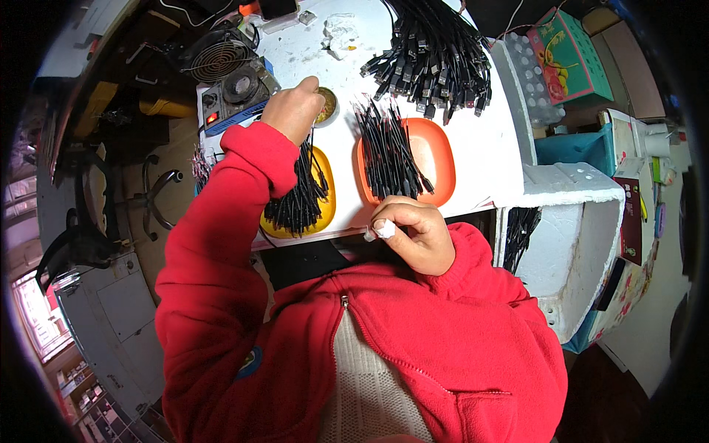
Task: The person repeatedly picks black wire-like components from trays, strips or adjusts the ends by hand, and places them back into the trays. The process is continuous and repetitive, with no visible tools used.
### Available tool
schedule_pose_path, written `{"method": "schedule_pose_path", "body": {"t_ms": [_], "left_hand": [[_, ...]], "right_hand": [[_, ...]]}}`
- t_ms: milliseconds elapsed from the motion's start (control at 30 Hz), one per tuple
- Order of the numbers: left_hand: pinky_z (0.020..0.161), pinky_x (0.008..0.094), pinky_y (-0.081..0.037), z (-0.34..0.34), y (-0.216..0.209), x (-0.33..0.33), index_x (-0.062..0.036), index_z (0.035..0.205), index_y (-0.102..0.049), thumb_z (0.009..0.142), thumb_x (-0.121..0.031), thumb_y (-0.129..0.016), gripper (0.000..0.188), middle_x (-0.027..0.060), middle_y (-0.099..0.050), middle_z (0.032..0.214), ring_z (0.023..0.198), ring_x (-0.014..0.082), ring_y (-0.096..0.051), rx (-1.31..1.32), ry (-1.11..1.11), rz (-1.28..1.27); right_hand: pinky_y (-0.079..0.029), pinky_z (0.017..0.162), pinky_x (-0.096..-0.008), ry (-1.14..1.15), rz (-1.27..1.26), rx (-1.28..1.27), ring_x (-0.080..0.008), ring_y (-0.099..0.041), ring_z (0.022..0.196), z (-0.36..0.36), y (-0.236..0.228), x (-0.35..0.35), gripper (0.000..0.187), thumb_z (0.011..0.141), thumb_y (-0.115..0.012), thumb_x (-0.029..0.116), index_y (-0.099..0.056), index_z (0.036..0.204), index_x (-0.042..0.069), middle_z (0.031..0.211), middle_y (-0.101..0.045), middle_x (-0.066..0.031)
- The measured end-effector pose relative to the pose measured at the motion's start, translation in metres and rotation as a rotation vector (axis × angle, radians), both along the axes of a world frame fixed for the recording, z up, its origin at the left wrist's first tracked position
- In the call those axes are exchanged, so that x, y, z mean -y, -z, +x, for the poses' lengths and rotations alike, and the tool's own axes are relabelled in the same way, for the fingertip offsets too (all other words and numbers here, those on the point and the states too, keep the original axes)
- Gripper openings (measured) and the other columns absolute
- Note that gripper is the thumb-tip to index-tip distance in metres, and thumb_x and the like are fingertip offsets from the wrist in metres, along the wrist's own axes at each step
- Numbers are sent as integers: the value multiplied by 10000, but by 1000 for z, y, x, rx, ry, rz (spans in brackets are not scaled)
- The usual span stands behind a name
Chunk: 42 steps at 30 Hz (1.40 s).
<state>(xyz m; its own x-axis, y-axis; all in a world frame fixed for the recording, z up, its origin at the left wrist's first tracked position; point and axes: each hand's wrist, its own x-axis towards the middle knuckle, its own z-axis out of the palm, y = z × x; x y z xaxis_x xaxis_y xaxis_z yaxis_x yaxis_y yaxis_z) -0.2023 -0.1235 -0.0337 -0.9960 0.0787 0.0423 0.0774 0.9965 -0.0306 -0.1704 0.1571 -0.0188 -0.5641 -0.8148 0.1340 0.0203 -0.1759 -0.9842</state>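
My left hand (294, 109) is closed at the back left of the table, beside a small round tin (326, 105) with brownish stuff in it. Its fingertips are hidden, so what they hold cannot be made out. A blue-sided heating unit (238, 116) with a lit red switch stands just left of it. Below this hand, a yellow tray (325, 166) carries a bundle of short black cables (295, 199). My right hand (418, 235) is curled at the front edge, white wrapping on its thumb and fingertip. Beyond it, black cables with bared ends (390, 155) lie across an orange tray (437, 159).
Many black USB cables (432, 59) are heaped at the back of the white table (484, 159). A fan (221, 63) stands back left. On the right are a white foam box (565, 244) with black cables, clear bottles (528, 77) and a green-and-pink carton (569, 55).
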Motion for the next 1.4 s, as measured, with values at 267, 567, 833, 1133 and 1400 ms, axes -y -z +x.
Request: {"method": "schedule_pose_path", "body": {"t_ms": [267,567,833,1133,1400], "left_hand": [[655,397,-491,20,-28,7,-20,852,-679,799,-72,-682,74,125,-578,873,749,332,-617,-105,-30,192],[701,382,-482,54,-64,32,6,888,-652,783,-51,-692,126,132,-592,880,805,328,-607,-339,-64,351],[724,393,-503,53,-50,89,-27,900,-686,788,-74,-694,122,104,-599,900,820,316,-618,-282,-221,191],[709,409,-510,38,-43,115,-32,849,-690,802,-90,-682,75,105,-586,909,808,316,-628,-178,-245,42],[700,413,-514,28,-45,120,-31,818,-681,791,-77,-673,54,117,-574,884,788,318,-626,-114,-183,-34]], "right_hand": [[-407,592,-217,35,-24,27,-87,-523,679,2,-1,-2,135,936,-556,69,-641,884,-23,826,-601,-64],[-437,643,-245,55,-3,2,-120,-560,699,11,-9,-3,163,938,-561,93,-649,856,-17,806,-622,-71],[-453,687,-267,32,54,5,-145,-582,740,13,-8,-2,137,925,-563,68,-642,857,-23,809,-624,-80],[-445,652,-248,8,78,-2,-123,-570,728,7,-4,1,135,924,-553,62,-640,865,-23,816,-619,-68],[-449,653,-252,3,80,-4,-127,-570,729,4,-1,3,117,910,-557,50,-633,868,-29,815,-615,-71]]}}
